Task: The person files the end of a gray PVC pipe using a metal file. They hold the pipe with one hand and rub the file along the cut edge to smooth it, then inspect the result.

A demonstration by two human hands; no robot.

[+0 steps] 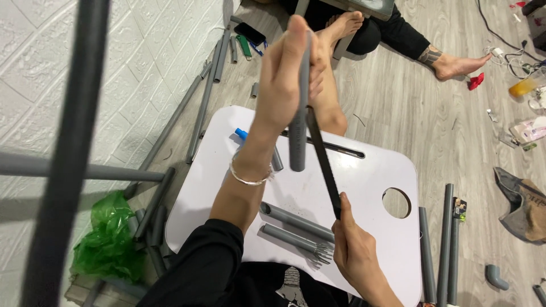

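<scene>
Grey plastic pipe (pixel 298 113), a short straight length, stands upright in the air above the bench (pixel 364 187), gripped near its upper end by the left hand (pixel 287 74), whose fingers are wrapped closed around it. A silver bangle (pixel 249 177) circles that wrist. The right hand (pixel 354 250) is closed on the lower end of a thin dark blade (pixel 323 162), which slants up and to the left until its upper end meets the side of the pipe about halfway down; whether it is a saw blade or a file cannot be told. The bench is a small white lap table with rounded corners, a round hole (pixel 396 203) near its right edge and a long dark slot (pixel 341 149) along its far side. On it, below the hands, lie two more grey pipe pieces (pixel 296 227) side by side, the nearer one with its end cut into splayed strips, and a blue-capped marker (pixel 242 135) lies near the far left corner. Long grey pipes (pixel 205 96) lie on the wooden floor along the white wall, others (pixel 446 244) lie just right of the bench, and a grey elbow fitting (pixel 496 277) sits further right. A crumpled green plastic bag (pixel 108 241) lies at the left. Another person's bare feet (pixel 455 65) rest on the floor beyond the bench.
</scene>
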